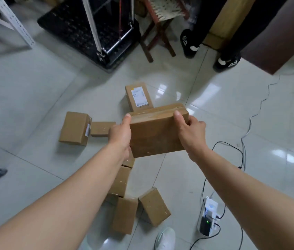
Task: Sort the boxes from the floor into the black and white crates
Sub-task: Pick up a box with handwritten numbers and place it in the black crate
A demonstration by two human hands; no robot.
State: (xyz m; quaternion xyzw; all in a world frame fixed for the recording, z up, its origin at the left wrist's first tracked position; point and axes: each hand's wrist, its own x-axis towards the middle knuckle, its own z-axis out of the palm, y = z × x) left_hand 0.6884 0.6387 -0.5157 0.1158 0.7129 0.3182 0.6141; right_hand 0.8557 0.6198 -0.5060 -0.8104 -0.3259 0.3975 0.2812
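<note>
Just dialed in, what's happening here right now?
A person holds one cardboard box up off the floor, left hand and right hand gripping its sides. Several more boxes lie on the tiled floor, including a labelled box. A black crate sits ahead; no white crate is in view.

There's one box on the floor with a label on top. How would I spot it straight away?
Start from the black crate at the top of the view and come down the pale tiled floor. Just beyond the held box, gripped by the left hand and right hand, lies the labelled box. It alone shows a large white printed label on top.
</note>
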